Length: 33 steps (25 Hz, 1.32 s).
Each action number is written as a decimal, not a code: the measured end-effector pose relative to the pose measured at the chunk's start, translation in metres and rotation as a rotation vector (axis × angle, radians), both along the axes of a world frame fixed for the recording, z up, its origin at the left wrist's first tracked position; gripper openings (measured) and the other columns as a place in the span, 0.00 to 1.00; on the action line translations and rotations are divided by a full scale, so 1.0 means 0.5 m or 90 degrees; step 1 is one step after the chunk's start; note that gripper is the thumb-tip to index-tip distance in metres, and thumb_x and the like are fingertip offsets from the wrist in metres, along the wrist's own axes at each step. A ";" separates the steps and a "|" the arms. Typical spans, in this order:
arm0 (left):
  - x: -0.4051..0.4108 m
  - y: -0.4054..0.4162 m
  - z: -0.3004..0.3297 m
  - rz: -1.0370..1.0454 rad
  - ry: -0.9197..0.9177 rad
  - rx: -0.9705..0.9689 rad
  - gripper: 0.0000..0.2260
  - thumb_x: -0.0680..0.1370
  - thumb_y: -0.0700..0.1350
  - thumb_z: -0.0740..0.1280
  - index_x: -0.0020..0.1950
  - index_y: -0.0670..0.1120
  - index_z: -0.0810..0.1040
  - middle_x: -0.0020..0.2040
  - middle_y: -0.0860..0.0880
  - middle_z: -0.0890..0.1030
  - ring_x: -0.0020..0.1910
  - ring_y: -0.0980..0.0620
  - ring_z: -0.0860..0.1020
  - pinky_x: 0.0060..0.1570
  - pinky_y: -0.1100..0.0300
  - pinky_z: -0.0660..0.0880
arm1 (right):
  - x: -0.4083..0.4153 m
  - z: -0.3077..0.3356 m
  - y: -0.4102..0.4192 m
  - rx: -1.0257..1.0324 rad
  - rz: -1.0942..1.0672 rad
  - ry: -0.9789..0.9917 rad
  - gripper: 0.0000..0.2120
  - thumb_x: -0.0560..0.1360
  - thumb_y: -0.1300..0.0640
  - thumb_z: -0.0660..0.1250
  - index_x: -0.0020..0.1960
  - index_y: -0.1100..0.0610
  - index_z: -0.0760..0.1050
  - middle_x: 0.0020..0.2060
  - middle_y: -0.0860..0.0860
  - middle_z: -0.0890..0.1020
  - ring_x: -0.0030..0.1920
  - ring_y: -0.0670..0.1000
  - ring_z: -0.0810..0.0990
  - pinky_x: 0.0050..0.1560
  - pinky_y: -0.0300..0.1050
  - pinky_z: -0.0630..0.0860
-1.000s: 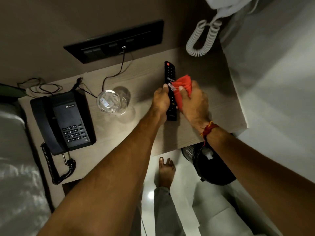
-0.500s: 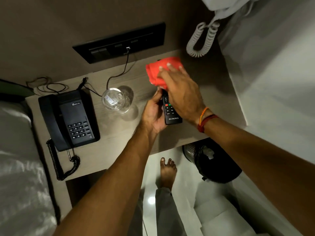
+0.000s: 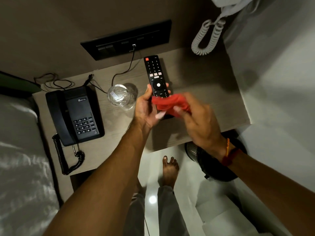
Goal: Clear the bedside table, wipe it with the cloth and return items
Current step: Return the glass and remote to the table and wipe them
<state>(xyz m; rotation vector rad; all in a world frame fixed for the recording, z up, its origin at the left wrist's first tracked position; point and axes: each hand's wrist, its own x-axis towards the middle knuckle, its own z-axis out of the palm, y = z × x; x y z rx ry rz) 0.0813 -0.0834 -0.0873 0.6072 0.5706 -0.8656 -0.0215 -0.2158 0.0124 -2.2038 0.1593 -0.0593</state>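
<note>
My left hand (image 3: 144, 108) grips the lower half of a black TV remote (image 3: 155, 75), held above the bedside table (image 3: 213, 99) with its buttons facing up. My right hand (image 3: 199, 123), blurred by motion, holds a red cloth (image 3: 168, 103) bunched against the remote's lower end, covering it. A clear drinking glass (image 3: 120, 96) stands on the table just left of my left hand. A black desk phone (image 3: 75, 116) with a coiled cord sits at the table's left end.
A black switch panel (image 3: 127, 41) on the wall has a thin cable running down to the table. A white coiled cord (image 3: 208, 38) hangs at the upper right. A dark waste bin (image 3: 214, 164) stands under the table's right edge. The bed (image 3: 18, 159) lies to the left.
The red cloth and my right hand have come down from the remote's top end to its lower end. The top buttons of the remote are now uncovered.
</note>
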 end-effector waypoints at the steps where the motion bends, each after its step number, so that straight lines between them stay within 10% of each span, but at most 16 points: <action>1: 0.001 -0.007 0.006 0.016 0.009 -0.001 0.22 0.86 0.55 0.57 0.60 0.39 0.80 0.50 0.41 0.85 0.50 0.45 0.84 0.60 0.49 0.79 | 0.020 -0.002 -0.010 0.014 -0.082 -0.003 0.16 0.83 0.49 0.61 0.64 0.57 0.76 0.51 0.53 0.86 0.49 0.53 0.85 0.48 0.55 0.83; 5: -0.023 -0.042 0.016 -0.008 0.015 0.048 0.18 0.86 0.53 0.59 0.63 0.41 0.79 0.52 0.42 0.84 0.49 0.45 0.82 0.59 0.50 0.79 | 0.137 -0.030 -0.045 -0.097 -0.197 -0.056 0.16 0.82 0.52 0.61 0.65 0.60 0.74 0.52 0.54 0.85 0.50 0.55 0.84 0.46 0.50 0.80; 10: -0.013 -0.058 0.016 0.002 0.053 0.027 0.14 0.85 0.51 0.59 0.56 0.44 0.80 0.53 0.44 0.81 0.51 0.46 0.80 0.59 0.47 0.77 | 0.117 -0.079 -0.013 -0.275 0.082 0.013 0.29 0.74 0.60 0.52 0.73 0.65 0.70 0.67 0.65 0.78 0.70 0.63 0.75 0.71 0.60 0.72; 13: 0.007 -0.034 0.002 -0.008 0.037 0.044 0.17 0.83 0.52 0.60 0.62 0.41 0.78 0.53 0.39 0.84 0.50 0.42 0.85 0.51 0.46 0.83 | 0.033 -0.076 -0.012 -0.278 0.150 0.000 0.29 0.72 0.61 0.53 0.72 0.65 0.72 0.66 0.66 0.78 0.67 0.64 0.78 0.68 0.60 0.75; 17: 0.007 -0.038 -0.022 -0.016 0.016 0.144 0.20 0.86 0.52 0.55 0.65 0.39 0.76 0.49 0.43 0.84 0.45 0.46 0.82 0.51 0.49 0.81 | -0.014 -0.076 -0.061 -0.008 0.097 0.124 0.10 0.81 0.56 0.63 0.61 0.53 0.77 0.51 0.51 0.85 0.52 0.51 0.84 0.53 0.41 0.80; 22: 0.001 -0.082 -0.066 -0.049 -0.129 0.461 0.10 0.86 0.40 0.58 0.51 0.44 0.78 0.48 0.42 0.84 0.47 0.42 0.83 0.58 0.40 0.80 | 0.078 -0.191 -0.155 0.464 -0.320 0.302 0.12 0.78 0.60 0.66 0.59 0.59 0.82 0.56 0.58 0.85 0.57 0.59 0.83 0.68 0.62 0.75; 27: 0.017 -0.112 -0.056 -0.168 -0.276 0.770 0.09 0.83 0.39 0.65 0.59 0.38 0.81 0.57 0.41 0.84 0.56 0.43 0.82 0.52 0.58 0.76 | 0.150 -0.234 -0.164 0.625 -0.249 0.472 0.19 0.82 0.61 0.61 0.71 0.63 0.74 0.67 0.63 0.79 0.69 0.62 0.76 0.71 0.58 0.73; 33: 0.020 -0.127 -0.011 -0.250 -0.200 0.812 0.13 0.82 0.37 0.61 0.64 0.36 0.77 0.63 0.38 0.80 0.62 0.40 0.79 0.56 0.51 0.76 | 0.148 -0.255 -0.133 0.626 -0.272 0.478 0.19 0.81 0.59 0.62 0.71 0.62 0.73 0.67 0.63 0.79 0.65 0.62 0.78 0.70 0.61 0.73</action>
